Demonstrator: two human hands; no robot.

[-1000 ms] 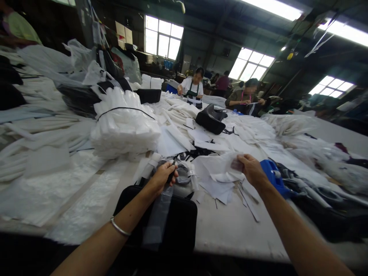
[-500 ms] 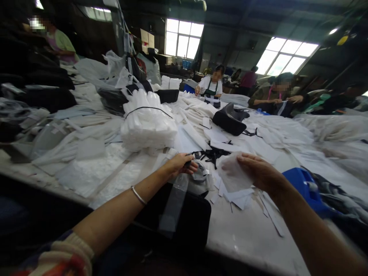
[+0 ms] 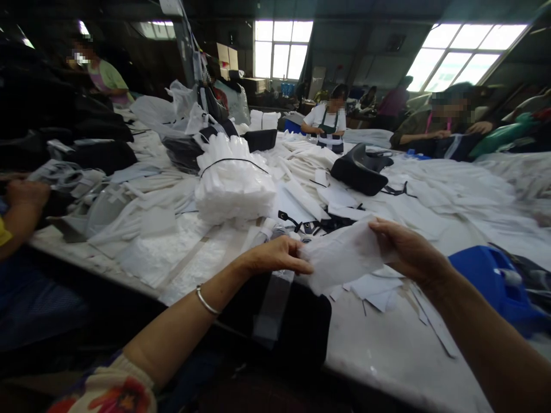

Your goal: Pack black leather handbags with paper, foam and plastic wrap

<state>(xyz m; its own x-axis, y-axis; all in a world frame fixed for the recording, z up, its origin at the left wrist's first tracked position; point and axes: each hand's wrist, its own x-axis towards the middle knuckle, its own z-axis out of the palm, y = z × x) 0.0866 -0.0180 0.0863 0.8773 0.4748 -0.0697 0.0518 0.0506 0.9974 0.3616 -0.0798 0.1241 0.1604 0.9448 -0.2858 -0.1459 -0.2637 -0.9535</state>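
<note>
Both my hands hold one thin white sheet [image 3: 342, 255] stretched between them above the table. My left hand [image 3: 275, 257], a silver bangle on its wrist, pinches the sheet's left edge. My right hand [image 3: 408, 249] grips its right edge with closed fingers. Below them a flat black case [image 3: 301, 327] lies at the table's near edge, with a clear plastic strip [image 3: 271, 307] draped over it. A small pile of white paper scraps [image 3: 374, 287] lies under the sheet.
A tied bundle of white foam sheets [image 3: 232, 183] stands behind my left hand. A blue tool [image 3: 495, 281] lies at the right, a black moulded part [image 3: 359, 172] farther back. A co-worker's hand [image 3: 26, 195] rests at the left; other people sit at the far side.
My right hand lifted the white sheet off the scrap pile. My left hand left the dark item near the case and took the sheet's left edge. The view swung left.
</note>
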